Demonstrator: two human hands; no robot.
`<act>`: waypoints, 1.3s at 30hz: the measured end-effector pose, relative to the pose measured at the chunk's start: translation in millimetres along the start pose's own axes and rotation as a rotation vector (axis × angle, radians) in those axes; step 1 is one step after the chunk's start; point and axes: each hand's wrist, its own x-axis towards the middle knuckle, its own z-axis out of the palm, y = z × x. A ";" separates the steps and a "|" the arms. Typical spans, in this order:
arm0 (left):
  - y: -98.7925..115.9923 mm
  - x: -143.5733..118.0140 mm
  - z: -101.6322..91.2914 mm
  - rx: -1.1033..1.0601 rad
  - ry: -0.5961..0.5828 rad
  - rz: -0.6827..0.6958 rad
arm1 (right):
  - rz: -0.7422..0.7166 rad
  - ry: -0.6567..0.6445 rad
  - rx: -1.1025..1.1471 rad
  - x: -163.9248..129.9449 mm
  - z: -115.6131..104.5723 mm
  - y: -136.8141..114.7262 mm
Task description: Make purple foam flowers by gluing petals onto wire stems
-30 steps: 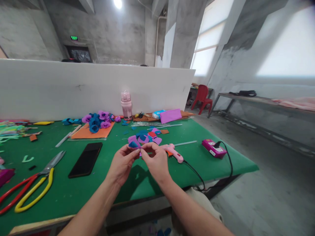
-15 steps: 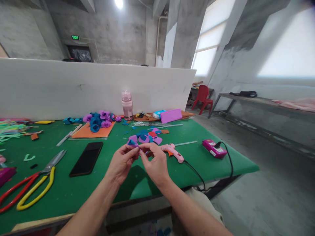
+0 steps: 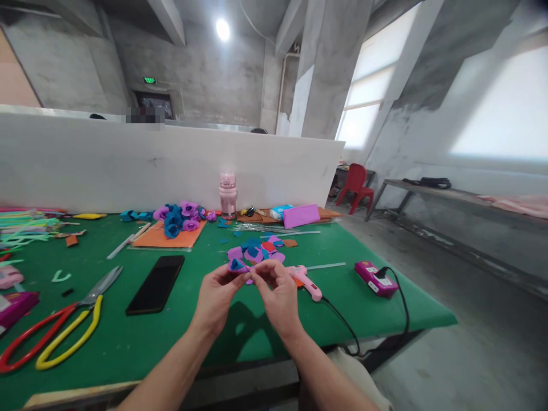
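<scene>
Head view: a bare left hand (image 3: 217, 299) and bare right hand (image 3: 276, 294) pinch a small purple-and-blue, felt-like curled flower (image 3: 237, 265), seemingly half-formed, above the green tabletop (image 3: 334, 245). Beyond, clustered purple and blue rolled flowers (image 3: 175, 217) look finished; loose flat petals (image 3: 254, 253) lie unassembled.

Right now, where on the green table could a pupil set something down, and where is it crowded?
Bare green shows between the phone and left hand, on the phone's near side, and between glue gun and magenta box. It's crowded beyond the hands, with scraps, and along the white panel, with flowers and a bottle.
</scene>
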 end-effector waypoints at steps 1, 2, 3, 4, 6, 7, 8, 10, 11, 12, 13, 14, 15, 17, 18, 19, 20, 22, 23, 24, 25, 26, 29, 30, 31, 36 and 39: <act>1.1 -0.5 0.4 0.034 0.020 0.023 | -0.009 -0.009 -0.002 0.3 -0.8 0.0; 2.3 -1.0 0.5 0.074 0.043 0.048 | -0.020 -0.020 0.001 0.6 -1.7 0.0; 3.5 -1.4 0.3 0.119 0.066 0.078 | -0.030 -0.032 0.006 1.0 -2.7 -0.1; 4.5 -1.9 -0.4 0.168 0.084 0.112 | -0.038 -0.048 0.008 1.3 -3.8 -0.3; 5.2 -2.7 -2.5 0.272 0.102 0.182 | -0.051 -0.089 -0.007 2.1 -5.5 -1.7; 4.7 -3.1 -3.8 0.321 0.101 0.211 | -0.056 -0.108 -0.023 2.5 -5.9 -2.9; 3.7 -3.5 -4.9 0.363 0.093 0.233 | -0.063 -0.119 -0.043 2.9 -6.1 -4.3; 0.6 -4.1 -6.6 0.418 0.070 0.258 | -0.085 -0.109 -0.088 3.9 -5.7 -7.5; -1.1 -4.3 -7.0 0.434 0.059 0.267 | -0.100 -0.096 -0.108 4.4 -5.3 -9.0; -2.6 -4.4 -7.1 0.447 0.052 0.279 | -0.114 -0.085 -0.125 4.9 -5.0 -10.3; -3.7 -4.3 -7.0 0.458 0.050 0.292 | -0.126 -0.081 -0.142 5.4 -4.9 -11.2; -4.4 -4.0 -6.7 0.468 0.053 0.308 | -0.133 -0.078 -0.158 5.9 -4.9 -11.9; -4.7 -3.7 -6.2 0.477 0.059 0.323 | -0.136 -0.075 -0.173 6.2 -5.2 -12.2; -4.1 -2.9 -5.2 0.477 0.066 0.331 | -0.135 -0.060 -0.195 6.4 -6.1 -12.1; -3.4 -2.6 -4.7 0.463 0.064 0.318 | -0.139 -0.049 -0.201 6.2 -6.6 -12.0; -2.6 -2.4 -4.3 0.441 0.061 0.298 | -0.148 -0.038 -0.203 5.9 -7.0 -11.9; -1.7 -2.5 -3.8 0.415 0.059 0.277 | -0.161 -0.031 -0.201 5.5 -7.3 -12.0; 0.2 -3.1 -3.2 0.378 0.061 0.255 | -0.187 -0.037 -0.186 4.6 -7.5 -12.7; 1.2 -3.8 -2.9 0.370 0.062 0.254 | -0.195 -0.050 -0.178 4.2 -7.4 -13.1; 2.2 -4.5 -2.6 0.366 0.060 0.257 | -0.200 -0.070 -0.173 3.9 -7.3 -13.5; 3.2 -5.4 -2.3 0.363 0.056 0.260 | -0.201 -0.092 -0.171 3.7 -7.3 -13.7; 4.1 -6.2 -2.1 0.359 0.050 0.260 | -0.201 -0.111 -0.175 3.6 -7.3 -13.7; 5.1 -7.7 -2.2 0.350 0.054 0.264 | -0.205 -0.124 -0.205 3.6 -8.2 -12.0; 4.5 -7.7 -2.5 0.352 0.060 0.270 | -0.205 -0.114 -0.213 3.5 -8.7 -11.0; 3.4 -7.5 -3.1 0.356 0.063 0.275 | -0.205 -0.102 -0.222 3.3 -9.2 -10.0; -5.7 -5.4 -4.7 0.382 0.045 0.268 | -0.207 -0.054 -0.261 0.7 -8.2 -8.1; -8.9 -4.0 -2.4 0.332 0.059 0.214 | -0.181 -0.016 -0.257 0.2 -5.3 -9.5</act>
